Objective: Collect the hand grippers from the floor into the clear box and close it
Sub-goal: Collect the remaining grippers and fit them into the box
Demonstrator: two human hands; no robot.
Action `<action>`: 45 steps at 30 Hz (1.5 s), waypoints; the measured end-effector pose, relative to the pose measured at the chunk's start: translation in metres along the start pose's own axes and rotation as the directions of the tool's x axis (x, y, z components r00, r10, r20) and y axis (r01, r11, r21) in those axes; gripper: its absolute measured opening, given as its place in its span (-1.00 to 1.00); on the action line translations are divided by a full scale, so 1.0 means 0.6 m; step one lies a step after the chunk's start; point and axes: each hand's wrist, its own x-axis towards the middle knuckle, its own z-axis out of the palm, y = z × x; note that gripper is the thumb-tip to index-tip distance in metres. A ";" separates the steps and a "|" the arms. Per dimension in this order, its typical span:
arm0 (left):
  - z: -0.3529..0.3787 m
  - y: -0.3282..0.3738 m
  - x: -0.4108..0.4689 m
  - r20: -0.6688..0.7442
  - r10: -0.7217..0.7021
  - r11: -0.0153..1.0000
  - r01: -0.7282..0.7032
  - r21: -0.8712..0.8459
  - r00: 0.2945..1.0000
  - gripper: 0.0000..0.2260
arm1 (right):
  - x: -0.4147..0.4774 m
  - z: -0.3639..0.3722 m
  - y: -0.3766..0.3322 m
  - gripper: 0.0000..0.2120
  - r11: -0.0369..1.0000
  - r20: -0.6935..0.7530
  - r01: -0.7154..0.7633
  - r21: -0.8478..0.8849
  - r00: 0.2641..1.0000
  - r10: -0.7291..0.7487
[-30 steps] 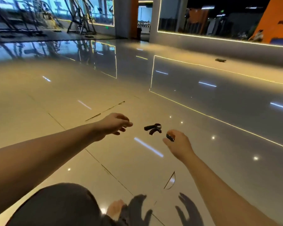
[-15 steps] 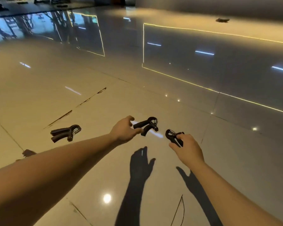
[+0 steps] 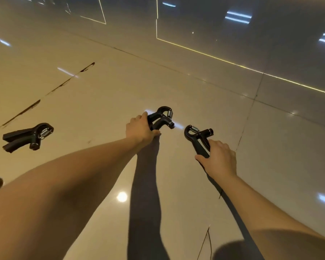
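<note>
Lying on the glossy tiled floor (image 3: 101, 91) well to my left is a loose black gripper (image 3: 26, 136), handles splayed, with neither hand on it. My left hand (image 3: 139, 129) has its fingers curled round the handles of a second gripper (image 3: 158, 119), spring end pointing away from me. Just to its right, my right hand (image 3: 219, 159) clasps a third gripper (image 3: 197, 136) by its handles, near the second but not touching it.

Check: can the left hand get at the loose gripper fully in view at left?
Probably not yet: the left hand grips the middle gripper. Nothing lies between it and the loose gripper.
</note>
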 end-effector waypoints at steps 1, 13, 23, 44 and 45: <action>0.004 0.002 -0.005 -0.015 -0.013 1.000 0.013 0.007 1.000 -0.39 | -0.004 0.002 -0.003 -0.52 1.000 -0.014 -0.003 -0.014 1.000 0.003; -0.023 0.024 -0.176 0.244 -0.110 0.936 0.183 -0.301 0.963 -0.38 | -0.137 -0.059 -0.013 -0.55 0.936 -0.003 -0.150 0.319 0.987 0.159; -0.193 0.113 -0.397 0.212 0.129 0.755 0.043 -0.654 0.969 -0.47 | -0.339 -0.256 0.013 -0.33 0.904 -0.212 -0.067 0.421 0.962 0.170; -0.513 0.494 -0.916 0.038 0.654 0.628 -0.514 -0.584 0.755 -0.52 | -0.882 -0.783 0.299 -0.38 0.905 -0.434 -0.136 0.403 0.842 0.320; -0.502 0.516 -0.931 0.053 0.665 0.634 -0.526 -0.567 0.745 -0.50 | -0.908 -0.785 0.324 -0.45 0.897 -0.410 -0.143 0.418 0.851 0.327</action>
